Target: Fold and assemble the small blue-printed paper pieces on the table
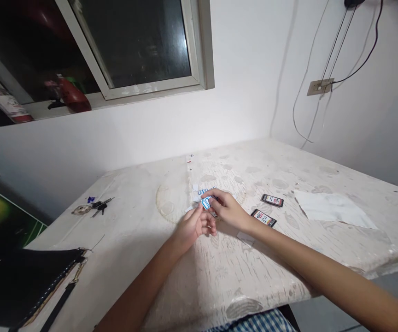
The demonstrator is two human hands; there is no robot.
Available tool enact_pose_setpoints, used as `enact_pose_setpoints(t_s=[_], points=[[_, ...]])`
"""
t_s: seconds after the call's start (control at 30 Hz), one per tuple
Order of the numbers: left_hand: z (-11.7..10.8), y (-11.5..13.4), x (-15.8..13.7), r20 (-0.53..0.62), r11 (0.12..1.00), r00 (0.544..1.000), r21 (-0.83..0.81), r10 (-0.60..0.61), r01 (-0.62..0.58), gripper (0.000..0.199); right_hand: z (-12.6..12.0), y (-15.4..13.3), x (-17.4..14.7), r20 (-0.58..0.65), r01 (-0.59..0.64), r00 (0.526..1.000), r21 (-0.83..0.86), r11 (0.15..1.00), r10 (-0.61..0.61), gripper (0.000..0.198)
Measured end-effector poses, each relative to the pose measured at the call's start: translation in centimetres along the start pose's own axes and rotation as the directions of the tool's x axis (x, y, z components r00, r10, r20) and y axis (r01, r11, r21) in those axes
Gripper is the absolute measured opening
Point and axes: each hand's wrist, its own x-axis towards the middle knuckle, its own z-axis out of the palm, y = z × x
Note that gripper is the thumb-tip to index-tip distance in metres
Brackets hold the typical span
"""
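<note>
Both hands meet over the middle of the table. Between the thumb and fingertips of my left hand (196, 224) is one edge of a small white sticker sheet with blue outlines (205, 203). My right hand (225, 206) pinches the same piece from the other side, its thumb and index finger on it. Just behind the fingers, another blue-and-white label sheet (202, 192) lies on the table, partly covered by my right hand. To the right, two small dark-edged printed packets (272, 200) lie near my right forearm. A pale paper slip (245, 238) is under that forearm.
A white cloth or paper (333, 210) lies on the right of the patterned tablecloth (199, 276). Keys (101, 205) rest on the left. A black bag (22, 286) with a strap sits at the left front. Behind, a wall and window (133, 46) bound the table.
</note>
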Motion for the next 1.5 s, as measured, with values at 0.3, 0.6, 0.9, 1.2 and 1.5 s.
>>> enact_pose_setpoints(t_s=[0.3, 0.6, 0.9, 1.2, 1.5], points=[[-0.1, 0.1, 0.2, 0.036, 0.996, 0.998, -0.068, -0.056, 0.058, 0.038, -0.3, -0.1, 0.2, 0.052, -0.075, 0.996, 0.043, 0.996, 0.072, 0.022], [0.0, 0.5, 0.2, 0.064, 0.984, 0.991, -0.127, -0.116, 0.124, 0.036, -1.3, -1.1, 0.3, 0.179, -0.194, 0.971, 0.202, 0.960, 0.159, 0.024], [0.2, 0.8, 0.0, 0.057, 0.981, 0.986, -0.104, -0.156, 0.161, 0.040, -1.4, -0.9, 0.2, 0.209, -0.171, 0.968, 0.147, 0.974, 0.139, 0.023], [0.2, 0.5, 0.1, 0.053, 0.982, 0.983, -0.052, -0.178, 0.181, 0.041, -1.3, -0.7, 0.1, 0.127, -0.025, 0.992, 0.039, 0.999, 0.020, 0.027], [0.5, 0.3, 0.2, -0.013, 0.978, 0.982, 0.089, -0.189, 0.189, 0.038, -0.9, -0.1, -0.2, 0.236, -0.090, 0.969, 0.045, 0.995, 0.077, 0.021]])
